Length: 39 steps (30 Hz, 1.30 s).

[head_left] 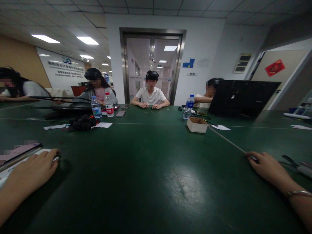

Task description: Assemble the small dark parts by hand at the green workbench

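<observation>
My left hand (34,170) is at the left edge, its fingers curled round something small and whitish that I cannot make out. Beside and under it lie white papers (18,165) and a flat thing with a blurred, pinkish face (21,152). On the right, my right hand (264,165) rests on the green table (136,169), fingers bent and closed over a small, dark, shiny thing that is mostly hidden. A bracelet (299,193) circles that wrist. Right of this hand lies a grey object with a dark loop (290,161).
Across the table are an open cardboard box (197,125), bottles (188,107) (109,105), a black bundle (83,123), white papers (103,125) and a large black monitor (243,97). Several people sit opposite, one in a white shirt (151,96) in the middle.
</observation>
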Available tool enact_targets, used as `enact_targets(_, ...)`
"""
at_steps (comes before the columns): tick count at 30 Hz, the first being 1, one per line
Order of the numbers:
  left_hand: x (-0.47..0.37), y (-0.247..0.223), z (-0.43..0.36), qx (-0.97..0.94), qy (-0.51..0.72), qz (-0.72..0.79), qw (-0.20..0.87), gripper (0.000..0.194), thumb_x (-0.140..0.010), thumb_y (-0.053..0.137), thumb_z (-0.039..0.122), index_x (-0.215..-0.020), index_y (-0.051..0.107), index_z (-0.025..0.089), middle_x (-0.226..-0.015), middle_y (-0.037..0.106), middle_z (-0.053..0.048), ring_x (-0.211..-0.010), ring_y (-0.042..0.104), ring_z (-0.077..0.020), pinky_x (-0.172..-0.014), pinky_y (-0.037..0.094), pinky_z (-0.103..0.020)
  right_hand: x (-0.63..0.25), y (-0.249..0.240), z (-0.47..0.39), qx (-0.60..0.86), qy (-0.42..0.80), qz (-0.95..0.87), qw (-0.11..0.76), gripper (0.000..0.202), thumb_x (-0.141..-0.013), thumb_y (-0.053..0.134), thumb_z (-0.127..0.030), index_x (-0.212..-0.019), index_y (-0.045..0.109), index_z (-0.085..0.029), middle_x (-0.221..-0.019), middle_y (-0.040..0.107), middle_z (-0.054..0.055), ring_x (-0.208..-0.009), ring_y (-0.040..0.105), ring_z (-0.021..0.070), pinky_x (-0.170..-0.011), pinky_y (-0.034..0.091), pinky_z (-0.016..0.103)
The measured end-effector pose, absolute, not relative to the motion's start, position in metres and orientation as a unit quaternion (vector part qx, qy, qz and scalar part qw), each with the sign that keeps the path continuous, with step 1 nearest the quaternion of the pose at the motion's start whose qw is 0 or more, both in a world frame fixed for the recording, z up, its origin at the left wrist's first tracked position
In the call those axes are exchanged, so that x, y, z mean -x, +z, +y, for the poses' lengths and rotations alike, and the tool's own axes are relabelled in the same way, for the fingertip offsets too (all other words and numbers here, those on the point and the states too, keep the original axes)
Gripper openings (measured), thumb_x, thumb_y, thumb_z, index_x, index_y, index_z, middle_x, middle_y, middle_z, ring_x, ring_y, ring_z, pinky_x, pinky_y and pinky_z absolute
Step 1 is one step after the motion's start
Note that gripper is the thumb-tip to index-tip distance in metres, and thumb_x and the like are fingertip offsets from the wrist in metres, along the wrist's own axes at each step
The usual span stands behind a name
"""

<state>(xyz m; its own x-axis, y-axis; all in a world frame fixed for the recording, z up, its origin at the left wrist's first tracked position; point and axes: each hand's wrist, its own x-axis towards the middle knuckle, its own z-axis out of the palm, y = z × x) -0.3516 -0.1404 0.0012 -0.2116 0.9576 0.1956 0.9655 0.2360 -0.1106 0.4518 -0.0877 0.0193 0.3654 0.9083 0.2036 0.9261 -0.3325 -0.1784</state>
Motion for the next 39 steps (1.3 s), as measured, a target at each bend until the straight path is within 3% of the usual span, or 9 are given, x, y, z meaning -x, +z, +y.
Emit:
enact_targets(6, 0.361, 0.0, -0.14, 0.62, 0.03, -0.76, 0.193, 0.054, -0.084, 0.012, 0.042, -0.108, 0.058, 0.026, -0.099, 0.069, -0.001, -0.092, 0.056, -0.0271, -0.081, 0.036, -0.039, -0.393, 0.014, -0.079, 0.723, -0.015, -0.665, 0.187, 0.028, -0.082, 0.044, -0.028, -0.095, 0.068, -0.02, -0.093, 0.058, 0.014, -0.083, 0.06, 0.0246, -0.076, 0.048, 0.036)
enact_targets(11, 0.331, 0.013, -0.143, 0.622, 0.014, -0.751, 0.222, 0.047, -0.081, 0.024, 0.035, -0.108, 0.061, 0.022, -0.101, 0.067, -0.009, -0.097, 0.051, -0.0326, -0.081, 0.036, -0.044, -0.306, 0.007, -0.059, 0.664, -0.024, -0.724, 0.187, 0.027, -0.084, 0.044, -0.025, -0.098, 0.067, -0.02, -0.092, 0.056, 0.008, -0.083, 0.058, 0.0182, -0.075, 0.045, 0.028)
enact_targets(14, 0.296, 0.017, -0.133, 0.677, -0.019, -0.692, 0.249, 0.047, -0.083, 0.023, 0.022, -0.114, 0.058, 0.022, -0.111, 0.062, -0.01, -0.103, 0.049, -0.0326, -0.083, 0.037, -0.045, -0.245, 0.004, -0.043, 0.618, -0.023, -0.759, 0.203, 0.026, -0.086, 0.044, -0.021, -0.1, 0.066, -0.019, -0.095, 0.055, 0.007, -0.085, 0.056, 0.0164, -0.077, 0.043, 0.026)
enact_targets(17, 0.244, 0.018, -0.11, 0.765, -0.033, -0.613, 0.197, 0.049, -0.079, 0.028, 0.008, -0.114, 0.06, 0.022, -0.119, 0.057, -0.012, -0.108, 0.049, -0.0306, -0.089, 0.037, -0.044, -0.186, 0.004, -0.03, 0.581, -0.021, -0.787, 0.206, 0.025, -0.088, 0.043, -0.02, -0.1, 0.065, -0.019, -0.096, 0.056, 0.007, -0.086, 0.056, 0.0162, -0.079, 0.041, 0.026)
enact_targets(23, 0.094, 0.017, -0.049, 0.82, -0.14, -0.554, 0.036, 0.039, -0.085, 0.038, 0.018, -0.119, 0.056, 0.024, -0.119, 0.057, -0.011, -0.112, 0.049, -0.026, -0.095, 0.039, -0.039, -0.125, 0.005, -0.02, 0.536, -0.004, -0.823, 0.188, 0.025, -0.089, 0.042, -0.022, -0.104, 0.062, -0.021, -0.101, 0.056, 0.007, -0.086, 0.056, 0.0173, -0.075, 0.04, 0.028)
enact_targets(27, 0.016, 0.01, -0.013, 0.764, -0.214, -0.596, -0.124, 0.052, -0.08, 0.049, 0.022, -0.131, 0.044, 0.019, -0.122, 0.058, -0.014, -0.111, 0.052, -0.0278, -0.094, 0.041, -0.041, -0.129, 0.003, -0.018, 0.52, -0.005, -0.835, 0.18, 0.027, -0.087, 0.043, -0.021, -0.107, 0.06, -0.02, -0.104, 0.056, 0.009, -0.09, 0.055, 0.0188, -0.079, 0.039, 0.029)
enact_targets(32, -0.003, -0.004, 0.003, 0.766, -0.279, -0.545, -0.196, 0.04, -0.081, 0.046, 0.021, -0.119, 0.053, 0.026, -0.114, 0.064, -0.006, -0.104, 0.057, -0.0237, -0.091, 0.043, -0.038, -0.137, 0.009, -0.021, 0.507, -0.017, -0.849, 0.148, 0.039, -0.085, 0.045, -0.027, -0.123, 0.05, -0.021, -0.114, 0.054, 0.012, -0.098, 0.053, 0.0237, -0.082, 0.038, 0.033)
enact_targets(39, 0.027, -0.006, 0.002, 0.789, -0.267, -0.515, -0.2, 0.025, -0.083, 0.05, 0.033, -0.097, 0.067, 0.022, -0.101, 0.062, -0.006, -0.091, 0.059, -0.0186, -0.082, 0.047, -0.029, -0.144, 0.015, -0.022, 0.505, 0.05, -0.847, 0.158, 0.035, -0.083, 0.043, -0.022, -0.118, 0.044, -0.022, -0.102, 0.062, 0.007, -0.087, 0.057, 0.0211, -0.076, 0.038, 0.031)
